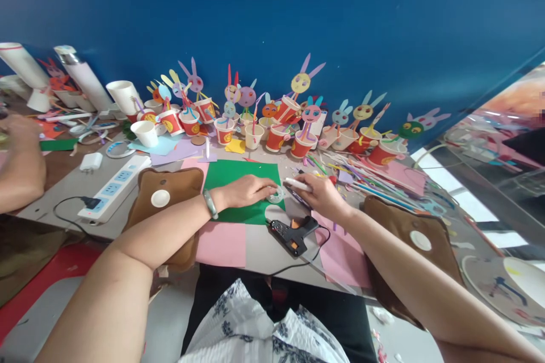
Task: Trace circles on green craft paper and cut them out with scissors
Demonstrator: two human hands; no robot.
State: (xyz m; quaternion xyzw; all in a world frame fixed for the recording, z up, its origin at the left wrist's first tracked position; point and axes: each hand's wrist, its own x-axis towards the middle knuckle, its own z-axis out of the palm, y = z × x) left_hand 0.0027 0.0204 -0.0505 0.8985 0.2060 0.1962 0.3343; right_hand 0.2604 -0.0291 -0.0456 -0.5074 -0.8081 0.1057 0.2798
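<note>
My left hand [249, 191], with a bracelet at its wrist, lies over a sheet of green paper [238, 170]. Its fingertips press on a clear plastic ring [277, 195] at the sheet's right edge. My right hand [323, 194] is closed around a white pen [298, 184], whose tip points left toward the ring. Under that hand is a dark object, partly hidden, that I cannot make out. Just below both hands a black glue gun [293, 236] lies on the table with its cord trailing. Pink paper [221, 244] sticks out under the green sheet.
Several paper cups [279, 139] with rabbit-faced figures line the blue wall. Brown padded cushions [183, 181] lie under both forearms. A power strip [114, 190] is at left, paper strips [366, 178] at right. Another person's arm [21, 164] reaches in at far left.
</note>
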